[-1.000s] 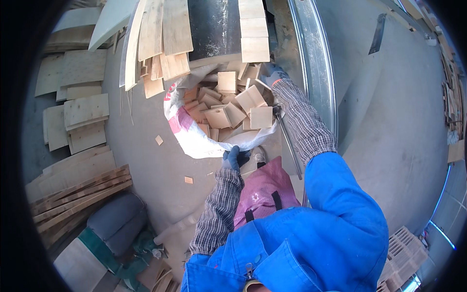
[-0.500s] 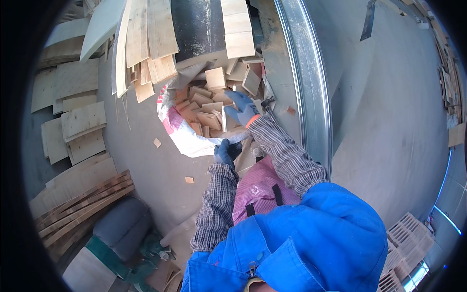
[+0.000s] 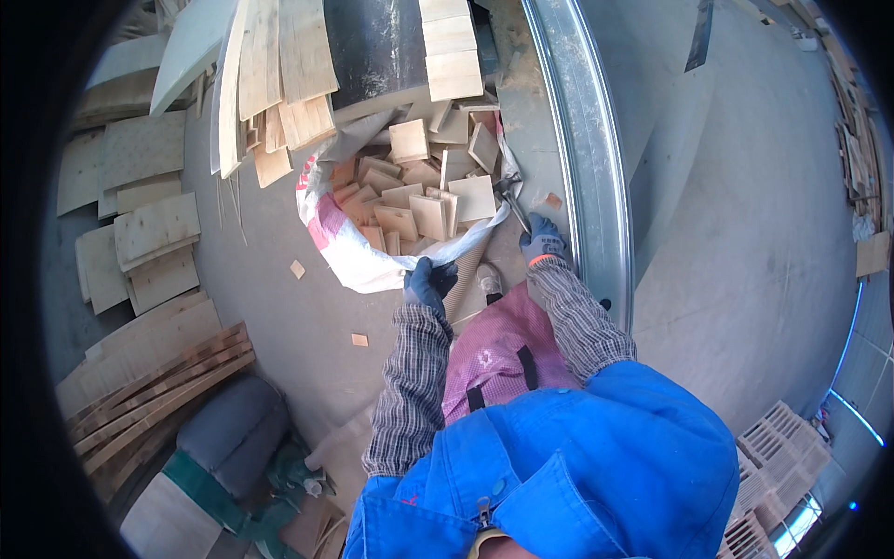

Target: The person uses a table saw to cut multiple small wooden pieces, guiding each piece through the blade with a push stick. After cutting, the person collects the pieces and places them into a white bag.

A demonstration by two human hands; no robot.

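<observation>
A white woven sack with pink and red patches stands with its mouth spread. Inside it lie several small, flat wood blocks, some tilted on edge. My left hand, in a dark blue-grey glove, is closed on the sack's near rim. My right hand, gloved alike with an orange cuff band, is low to the right of the sack, beside the metal rail. Its fingers look curled at the end of a slim, dark thing that runs to the sack's right rim; I cannot make out its kind.
A long metal rail runs along the right. Boards overhang the sack at the far left, beside a dark surface and a row of wood pieces. Plywood stacks and wood strips lie left. Small wood scraps dot the floor.
My right hand has moved from over the blocks to the right, outside the sack, and its fingers have curled. A pale block now shows at the sack's right side. My left hand stays at the rim.
</observation>
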